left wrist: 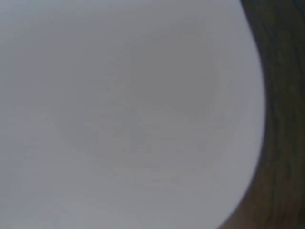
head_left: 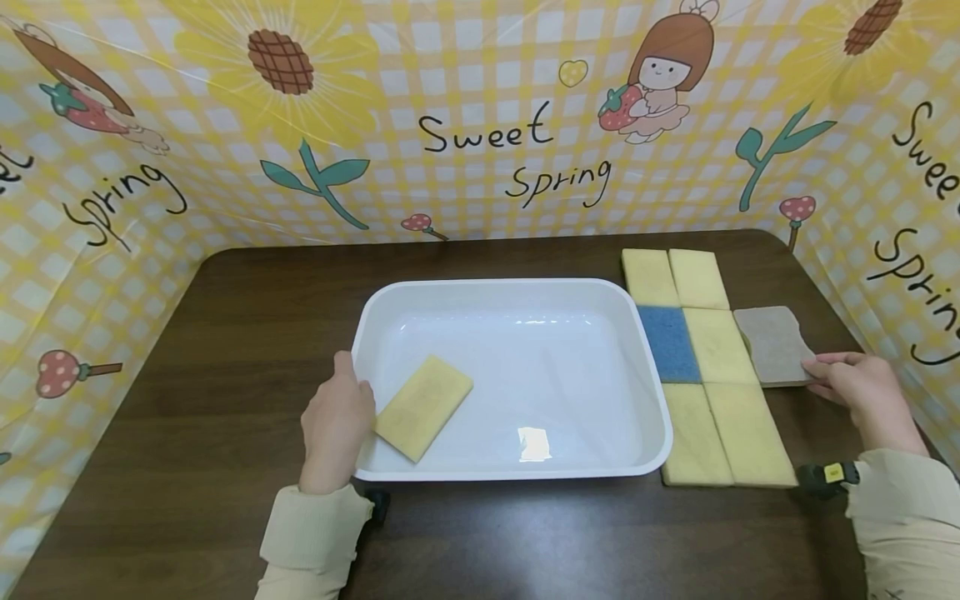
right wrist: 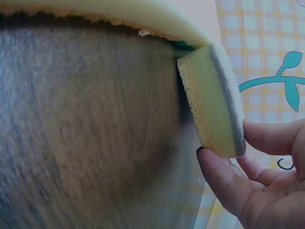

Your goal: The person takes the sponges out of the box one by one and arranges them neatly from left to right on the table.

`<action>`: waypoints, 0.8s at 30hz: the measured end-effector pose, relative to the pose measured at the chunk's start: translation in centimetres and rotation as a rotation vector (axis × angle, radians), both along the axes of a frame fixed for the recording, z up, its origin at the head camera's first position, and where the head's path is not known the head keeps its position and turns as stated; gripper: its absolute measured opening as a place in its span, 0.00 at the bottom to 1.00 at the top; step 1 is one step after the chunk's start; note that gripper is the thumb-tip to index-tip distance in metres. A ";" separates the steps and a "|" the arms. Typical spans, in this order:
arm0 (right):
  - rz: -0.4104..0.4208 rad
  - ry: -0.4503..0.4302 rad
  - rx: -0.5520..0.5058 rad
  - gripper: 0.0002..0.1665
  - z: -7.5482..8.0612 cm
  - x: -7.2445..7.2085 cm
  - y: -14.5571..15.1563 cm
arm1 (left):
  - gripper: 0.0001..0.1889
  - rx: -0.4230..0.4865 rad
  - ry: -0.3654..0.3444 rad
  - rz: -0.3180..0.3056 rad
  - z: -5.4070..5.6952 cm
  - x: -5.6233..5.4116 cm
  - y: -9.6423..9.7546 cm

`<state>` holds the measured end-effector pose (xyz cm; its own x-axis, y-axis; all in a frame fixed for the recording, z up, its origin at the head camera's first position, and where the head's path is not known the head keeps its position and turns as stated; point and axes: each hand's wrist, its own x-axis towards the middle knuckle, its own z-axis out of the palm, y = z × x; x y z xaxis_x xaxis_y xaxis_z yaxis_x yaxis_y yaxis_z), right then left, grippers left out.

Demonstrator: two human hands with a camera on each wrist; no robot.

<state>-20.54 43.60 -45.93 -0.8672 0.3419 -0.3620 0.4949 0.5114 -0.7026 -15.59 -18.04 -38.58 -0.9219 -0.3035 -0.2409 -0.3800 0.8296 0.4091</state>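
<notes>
My right hand (head_left: 862,387) pinches the near right edge of a sponge (head_left: 776,346) between thumb and fingers. That sponge has a grey scouring layer on top, and the right wrist view shows its thick yellow foam side (right wrist: 209,105). It sits just right of the sponge block. My left hand (head_left: 337,429) grips the left rim of a white tray (head_left: 510,471), its fingers partly hidden. Inside the tray, near that hand, a yellow sponge (head_left: 423,408) lies at a slant. The left wrist view is mostly blurred white tray (left wrist: 143,114).
Right of the tray, yellow sponges (head_left: 750,433) lie side by side in two columns, with one blue sponge (head_left: 669,344) among them. All rest on a dark wooden table (head_left: 225,375). A yellow checked cloth (head_left: 480,83) with printed flowers rises behind and at both sides.
</notes>
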 end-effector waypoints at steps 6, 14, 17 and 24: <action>-0.002 -0.022 -0.044 0.33 0.4 0.2 -0.2 | 0.22 -0.008 -0.005 0.001 0.0 -0.1 0.0; 0.009 -0.070 0.007 0.33 0.7 0.1 -0.1 | 0.23 -0.008 -0.014 -0.001 0.0 -0.3 0.0; 0.014 -0.084 0.033 0.42 0.4 0.2 0.1 | 0.23 -0.009 -0.014 -0.002 0.0 -0.3 0.0; 0.008 -0.087 0.015 0.41 0.7 0.6 -0.1 | 0.23 -0.009 -0.013 -0.003 0.1 -0.2 0.0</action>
